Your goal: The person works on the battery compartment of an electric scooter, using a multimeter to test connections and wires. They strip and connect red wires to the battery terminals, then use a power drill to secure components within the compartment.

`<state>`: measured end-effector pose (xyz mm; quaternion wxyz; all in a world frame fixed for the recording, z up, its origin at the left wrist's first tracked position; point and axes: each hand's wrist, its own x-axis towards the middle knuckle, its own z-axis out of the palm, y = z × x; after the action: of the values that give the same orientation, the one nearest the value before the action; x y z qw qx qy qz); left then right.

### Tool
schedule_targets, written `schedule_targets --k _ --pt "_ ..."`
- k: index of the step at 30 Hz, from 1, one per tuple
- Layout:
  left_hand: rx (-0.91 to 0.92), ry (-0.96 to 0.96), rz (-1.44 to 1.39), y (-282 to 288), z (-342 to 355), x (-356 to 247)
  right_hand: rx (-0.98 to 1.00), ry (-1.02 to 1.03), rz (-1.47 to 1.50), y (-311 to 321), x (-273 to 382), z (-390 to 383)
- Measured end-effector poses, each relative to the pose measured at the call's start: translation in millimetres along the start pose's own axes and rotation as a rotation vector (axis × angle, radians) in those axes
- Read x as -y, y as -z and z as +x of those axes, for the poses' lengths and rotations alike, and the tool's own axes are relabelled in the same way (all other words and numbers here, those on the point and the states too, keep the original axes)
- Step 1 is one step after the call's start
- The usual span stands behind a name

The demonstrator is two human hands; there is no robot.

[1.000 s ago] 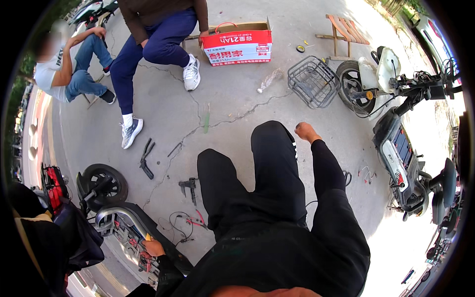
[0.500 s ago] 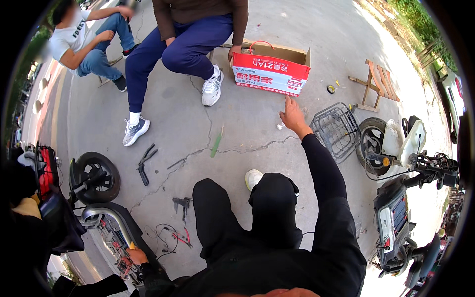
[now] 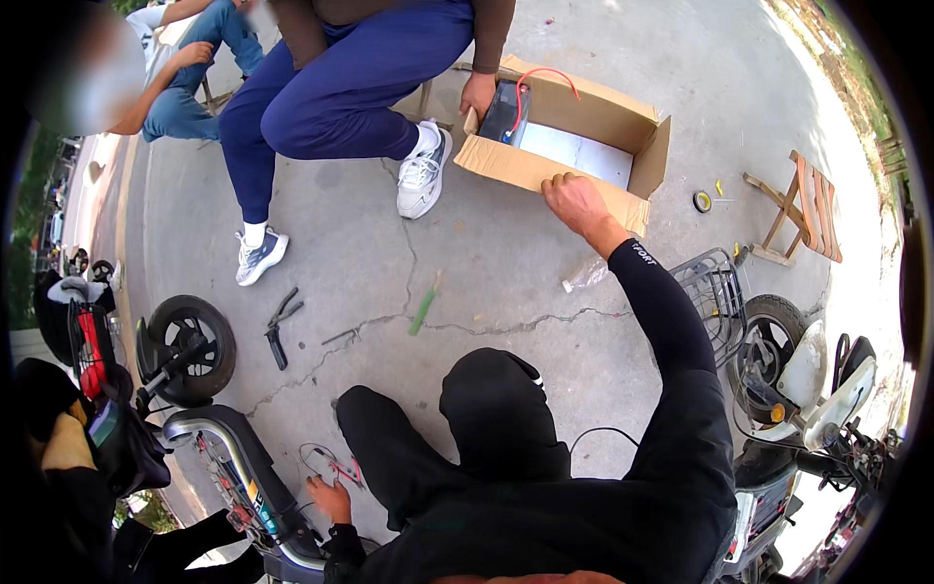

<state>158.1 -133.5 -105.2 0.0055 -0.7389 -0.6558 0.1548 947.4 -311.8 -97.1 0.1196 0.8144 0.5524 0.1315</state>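
While right fingers (image 3: 556,187) grasp the carton (image 3: 511,167) at its near side, left fingers (image 3: 317,484) hang loose.

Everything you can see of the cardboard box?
Elongated, open-topped cardboard box, brown on the sides that show, whitish across the bottom. It's ahead of the wearer; whether flat or tilted is unclear. A dark block with a red cord sits inside its left end. The right hand grips the near edge; a seated person's hand is at the left end.
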Motion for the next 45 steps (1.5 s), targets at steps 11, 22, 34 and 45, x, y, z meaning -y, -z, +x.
schedule_targets --k 11,22,34,45 --pt "0.056 -0.247 -0.146 -13 4 -52 -0.157 -0.334 0.377 -39 9 12" --pt "0.121 -0.319 -0.144 -53 -7 -42 0.305 -0.663 0.594 -55 -24 54" --pt "0.211 -0.193 -0.372 -68 -23 -24 0.189 -0.426 0.579 -61 13 52" --pt "0.392 -0.351 -0.474 -132 23 4 0.161 -0.389 0.708 -17 96 -28"
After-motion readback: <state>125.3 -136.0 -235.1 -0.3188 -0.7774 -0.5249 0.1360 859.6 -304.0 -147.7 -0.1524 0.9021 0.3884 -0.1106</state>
